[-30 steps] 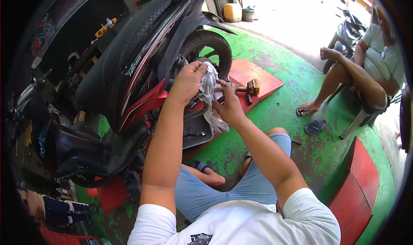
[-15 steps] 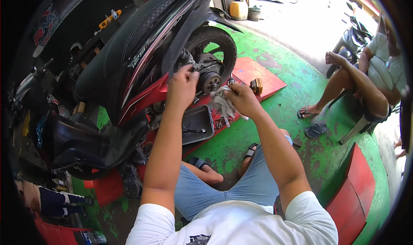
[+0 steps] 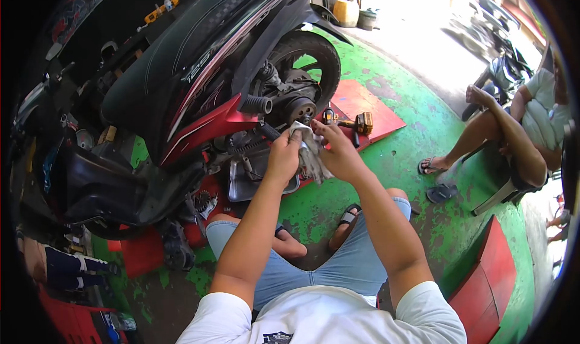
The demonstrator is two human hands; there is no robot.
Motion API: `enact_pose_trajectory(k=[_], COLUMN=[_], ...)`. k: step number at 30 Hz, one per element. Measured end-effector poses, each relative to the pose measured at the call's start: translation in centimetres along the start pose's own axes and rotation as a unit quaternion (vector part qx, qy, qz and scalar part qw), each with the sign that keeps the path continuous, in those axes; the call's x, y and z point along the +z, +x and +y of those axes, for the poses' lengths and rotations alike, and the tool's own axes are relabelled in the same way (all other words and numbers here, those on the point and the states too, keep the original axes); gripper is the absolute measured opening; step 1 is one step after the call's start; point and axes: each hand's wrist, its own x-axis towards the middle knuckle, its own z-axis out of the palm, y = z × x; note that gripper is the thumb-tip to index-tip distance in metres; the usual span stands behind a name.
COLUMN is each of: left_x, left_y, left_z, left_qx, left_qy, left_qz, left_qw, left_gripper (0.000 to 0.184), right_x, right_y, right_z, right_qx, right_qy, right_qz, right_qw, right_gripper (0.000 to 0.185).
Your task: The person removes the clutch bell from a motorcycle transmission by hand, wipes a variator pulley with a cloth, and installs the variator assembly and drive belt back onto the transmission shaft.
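A greyish-white rag (image 3: 312, 158) hangs between my hands, in front of the scooter's rear end. My left hand (image 3: 283, 158) is closed on its left side, thumb uppermost. My right hand (image 3: 339, 153) pinches the rag from the right, its fingertips close together near the top. Whether a small part is wrapped inside the cloth I cannot tell. Just beyond the rag is the round drive pulley or clutch (image 3: 301, 109), exposed beside the rear wheel (image 3: 331, 66). The black and red scooter (image 3: 199, 84) stands on the left.
A yellow and black cordless power tool (image 3: 362, 124) lies on the red platform (image 3: 377, 105). Below the scooter sits a metal tray (image 3: 241, 190) holding parts. A seated person (image 3: 525, 114) is on the right, near a loose slipper (image 3: 442, 193). A red ramp (image 3: 486, 277) lies lower right.
My left hand has moved from beside the engine down and right onto the rag. My right hand stays on the rag, slightly lower. The view has shifted a little.
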Motion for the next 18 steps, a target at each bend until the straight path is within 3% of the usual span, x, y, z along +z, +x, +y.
enact_pose_trajectory(k=[2, 6, 10, 14, 18], left_x=[0.7, 3.0, 3.4, 2.0, 1.9], left_y=[-0.3, -0.2, 0.2, 1.9, 2.5], left_z=[-0.3, -1.9, -2.9, -4.3, -4.6], left_qx=[-0.005, 0.070, 0.010, -0.077, -0.110], left_qy=[-0.070, -0.084, -0.078, -0.181, -0.194], left_qz=[-0.009, 0.083, 0.162, 0.111, 0.095], left_qw=[0.997, 0.991, 0.984, 0.974, 0.970], left_gripper=[0.033, 0.030, 0.028, 0.026, 0.023], right_x=[1.4, 3.5, 5.9, 6.3, 5.4], right_y=[-0.4, -0.9, -2.0, -2.5, -2.8], right_z=[0.0, -1.4, -0.6, -1.0, -1.8], right_qx=[-0.033, 0.075, 0.041, 0.027, 0.017], right_qy=[-0.219, -0.272, -0.347, -0.397, -0.438], right_qz=[0.007, -0.040, -0.017, -0.041, -0.068], right_qw=[0.975, 0.959, 0.937, 0.916, 0.896], right_gripper=[0.065, 0.077, 0.071, 0.068, 0.069])
